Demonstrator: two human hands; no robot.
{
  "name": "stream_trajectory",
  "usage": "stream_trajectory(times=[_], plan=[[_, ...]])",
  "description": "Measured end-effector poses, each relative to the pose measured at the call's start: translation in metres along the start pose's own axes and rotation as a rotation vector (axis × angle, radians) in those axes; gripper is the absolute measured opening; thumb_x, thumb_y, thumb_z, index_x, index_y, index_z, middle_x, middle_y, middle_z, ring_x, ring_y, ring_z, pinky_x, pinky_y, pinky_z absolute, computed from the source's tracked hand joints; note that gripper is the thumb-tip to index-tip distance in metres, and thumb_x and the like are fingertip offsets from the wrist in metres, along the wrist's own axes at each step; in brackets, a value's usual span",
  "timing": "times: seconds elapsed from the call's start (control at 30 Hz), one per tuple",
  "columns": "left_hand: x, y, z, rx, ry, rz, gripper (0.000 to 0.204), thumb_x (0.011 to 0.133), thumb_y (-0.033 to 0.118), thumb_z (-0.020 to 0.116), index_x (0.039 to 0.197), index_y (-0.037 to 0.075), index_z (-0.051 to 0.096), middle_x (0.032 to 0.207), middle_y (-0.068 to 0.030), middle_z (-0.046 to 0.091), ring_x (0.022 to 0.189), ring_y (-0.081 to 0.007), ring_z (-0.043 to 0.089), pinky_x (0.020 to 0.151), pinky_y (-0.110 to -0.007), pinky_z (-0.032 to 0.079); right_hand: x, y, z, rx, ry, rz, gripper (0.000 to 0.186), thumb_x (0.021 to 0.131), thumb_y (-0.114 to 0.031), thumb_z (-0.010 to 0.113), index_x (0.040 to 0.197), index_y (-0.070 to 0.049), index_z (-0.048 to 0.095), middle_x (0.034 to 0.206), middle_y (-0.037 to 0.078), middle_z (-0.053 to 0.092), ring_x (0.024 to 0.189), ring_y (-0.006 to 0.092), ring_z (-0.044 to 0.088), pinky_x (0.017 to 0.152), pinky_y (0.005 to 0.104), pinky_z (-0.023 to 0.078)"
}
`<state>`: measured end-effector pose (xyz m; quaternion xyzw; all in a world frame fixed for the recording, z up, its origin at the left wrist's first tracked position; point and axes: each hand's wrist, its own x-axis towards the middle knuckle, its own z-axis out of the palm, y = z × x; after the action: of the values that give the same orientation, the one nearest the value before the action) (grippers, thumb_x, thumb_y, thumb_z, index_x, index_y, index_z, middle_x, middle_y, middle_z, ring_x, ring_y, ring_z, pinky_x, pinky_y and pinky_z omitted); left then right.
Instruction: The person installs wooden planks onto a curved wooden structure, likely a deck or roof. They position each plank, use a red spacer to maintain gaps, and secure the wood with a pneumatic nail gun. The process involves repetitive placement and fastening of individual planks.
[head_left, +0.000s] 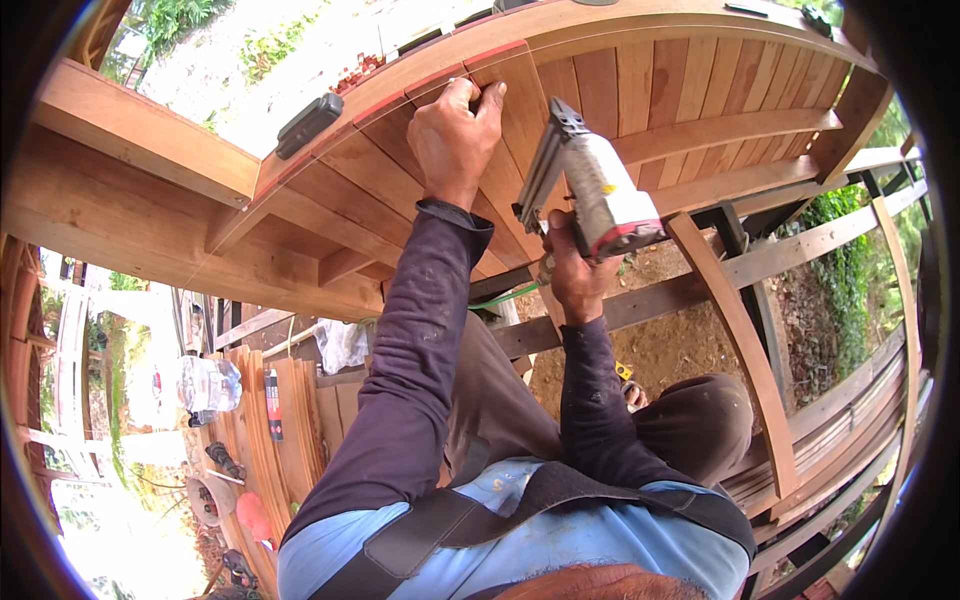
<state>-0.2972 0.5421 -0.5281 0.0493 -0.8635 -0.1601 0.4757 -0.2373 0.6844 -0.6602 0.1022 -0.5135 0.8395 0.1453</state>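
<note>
An open-air building site: wooden beams [150, 235], rows of planks [597, 92], a nail gun [603, 182], bare earth [690, 345] and greenery [843, 285]

From my remote seat, I cannot tell whether the curled fingers [458, 92] of the left hand [455, 135] pinch anything. The right hand [580, 272] covers the handle of the nail gun [603, 190], whose body looks slightly blurred to me. A yellow object [624, 370] beside the right forearm [597, 390] is too small for me to identify, and a green hose [505, 297] runs out of sight by the left sleeve [410, 340]. At left, glare swallows the edges of a clear plastic jug [210, 384]. Beyond the curved rail [640, 20], red pieces [358, 73] are too small to name; the lower edge crops all but a strip of the person's head [600, 584].
</note>
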Motion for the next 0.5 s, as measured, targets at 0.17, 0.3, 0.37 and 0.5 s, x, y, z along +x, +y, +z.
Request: stream_trajectory(times=[0.17, 0.3, 0.37, 0.5], plan=[[0.001, 0.003, -0.006, -0.049, -0.109, -0.092, 0.033, 0.089, 0.037, 0.074, 0.077, 0.007, 0.069, 0.061, -0.0154, 0.065, 0.057, -0.0352, 0.066, 0.056, -0.042, 0.051, 0.021, -0.027, 0.02, -0.348, -0.082, -0.263, 0.022, 0.087, -0.019, 0.08, 0.098, -0.002, 0.071, 0.094, 0.011, 0.071, 0.088, 0.0278, 0.067, 0.081, 0.0407, 0.051], [0.001, -0.001, -0.003, -0.043, -0.086, -0.068, 0.034, 0.089, 0.038, 0.073, 0.076, 0.007, 0.067, 0.06, -0.0163, 0.063, 0.057, -0.0366, 0.065, 0.055, -0.044, 0.049, 0.035, -0.035, 0.03, -0.238, -0.088, -0.187, 0.021, 0.086, -0.017, 0.08, 0.098, -0.003, 0.07, 0.094, 0.011, 0.071, 0.086, 0.0274, 0.067, 0.079, 0.0389, 0.052], [0.001, -0.002, -0.003, -0.032, -0.094, -0.09, 0.035, 0.089, 0.038, 0.073, 0.074, 0.007, 0.066, 0.06, -0.0166, 0.063, 0.057, -0.0375, 0.065, 0.055, -0.044, 0.049, 0.037, -0.034, 0.03, -0.264, -0.083, -0.217, 0.021, 0.086, -0.017, 0.08, 0.098, -0.003, 0.07, 0.094, 0.011, 0.071, 0.084, 0.0271, 0.068, 0.077, 0.0382, 0.052], [0.002, -0.005, 0.002, -0.037, -0.051, -0.044, 0.036, 0.088, 0.036, 0.072, 0.072, 0.006, 0.062, 0.059, -0.0176, 0.061, 0.058, -0.04, 0.063, 0.054, -0.046, 0.047, 0.039, -0.033, 0.029, -0.267, -0.1, -0.223, 0.022, 0.086, -0.016, 0.08, 0.1, -0.002, 0.07, 0.095, 0.011, 0.071, 0.084, 0.0269, 0.068, 0.077, 0.0378, 0.052]])
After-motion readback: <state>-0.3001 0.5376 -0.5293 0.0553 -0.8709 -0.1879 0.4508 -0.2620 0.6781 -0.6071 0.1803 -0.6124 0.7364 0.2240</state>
